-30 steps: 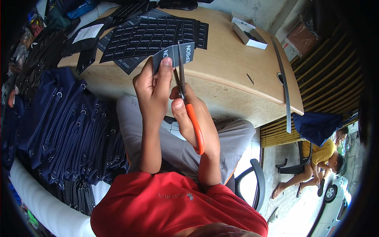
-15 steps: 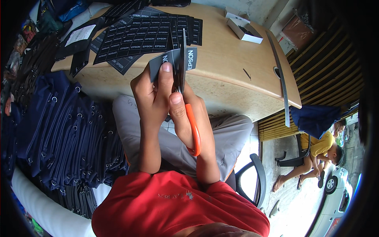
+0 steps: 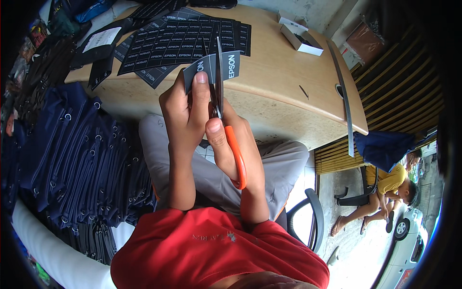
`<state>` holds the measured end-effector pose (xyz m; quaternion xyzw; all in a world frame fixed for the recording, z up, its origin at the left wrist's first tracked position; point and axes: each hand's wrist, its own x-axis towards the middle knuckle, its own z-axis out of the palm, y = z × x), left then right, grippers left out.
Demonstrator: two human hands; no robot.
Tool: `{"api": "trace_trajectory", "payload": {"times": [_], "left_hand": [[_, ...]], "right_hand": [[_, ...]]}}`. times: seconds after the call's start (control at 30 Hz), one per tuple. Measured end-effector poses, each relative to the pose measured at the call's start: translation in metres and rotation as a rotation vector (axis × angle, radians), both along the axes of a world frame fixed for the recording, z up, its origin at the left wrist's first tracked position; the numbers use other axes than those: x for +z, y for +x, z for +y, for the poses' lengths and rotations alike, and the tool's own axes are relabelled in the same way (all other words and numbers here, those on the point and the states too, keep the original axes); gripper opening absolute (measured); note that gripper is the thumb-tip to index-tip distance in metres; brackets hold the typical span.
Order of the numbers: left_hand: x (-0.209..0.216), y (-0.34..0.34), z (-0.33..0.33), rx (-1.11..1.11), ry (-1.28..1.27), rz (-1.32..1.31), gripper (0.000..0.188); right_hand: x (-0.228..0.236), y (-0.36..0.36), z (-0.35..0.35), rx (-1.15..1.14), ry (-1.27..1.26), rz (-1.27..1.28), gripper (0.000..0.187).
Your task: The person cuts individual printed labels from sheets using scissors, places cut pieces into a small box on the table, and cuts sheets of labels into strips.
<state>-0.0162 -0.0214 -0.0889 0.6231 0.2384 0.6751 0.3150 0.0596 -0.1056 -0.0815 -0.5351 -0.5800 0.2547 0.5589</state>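
Between thumb and fingers, my left hand (image 3: pixel 187 103) pinches a small dark grey label strip (image 3: pixel 206 66) printed with white lettering. My right hand (image 3: pixel 243 149) is closed round the orange handle of a pair of scissors (image 3: pixel 236 156). Their metal blades point away from me and lie across the strip, with one part of the strip left of the blades and another part right of them. Beyond my hands, black printed label sheets (image 3: pixel 168 45) lie overlapped on the wooden table (image 3: pixel 279 82). The lower handle loop is mostly hidden by my right hand.
A small open white box (image 3: pixel 301 39) and a long metal ruler (image 3: pixel 342 96) lie on the table's right side. Navy fabric pieces with metal rings (image 3: pixel 91 159) are piled at my left. A black chair (image 3: pixel 313 219) stands to the right; a person in yellow (image 3: pixel 390 180) sits farther off.
The strip's right part has swung slightly upward and to the right, standing wider from the blades. The scissors have tilted a little leftward at the tips. Both hands keep their grips.
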Motion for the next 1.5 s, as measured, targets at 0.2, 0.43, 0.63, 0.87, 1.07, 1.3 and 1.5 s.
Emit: {"api": "trace_trajectory", "payload": {"times": [0.2,0.43,0.63,0.87,1.07,1.3,1.5], "left_hand": [[0.001,-0.0026,-0.0019,0.001,0.01,0.08,0.024],[0.0024,-0.0017,-0.0042,0.012,0.061,0.11,0.024],[0.0015,-0.0029,-0.0042,-0.027,0.031,0.107,0.023],[0.0023,-0.0033,-0.0065,-0.002,0.041,0.104,0.022],[0.0038,-0.0038,-0.0063,0.033,0.076,0.122,0.023],[0.0028,-0.0034,-0.0053,0.072,0.12,0.121,0.025],[0.0053,-0.0059,-0.007,0.054,0.091,0.119,0.025]], "right_hand": [[0.0007,0.0012,0.0005,-0.02,-0.008,0.005,0.055],[0.0032,0.0016,-0.001,-0.024,-0.024,0.017,0.054],[0.0042,0.0011,-0.0026,-0.009,-0.033,0.054,0.051],[0.0045,0.0004,-0.0035,-0.008,-0.022,0.064,0.047],[0.0069,-0.0006,-0.0042,-0.017,-0.037,0.068,0.045],[0.0081,-0.002,-0.0059,-0.027,-0.054,0.077,0.044],[0.0063,-0.0024,-0.0043,-0.027,-0.048,0.086,0.043]]}}
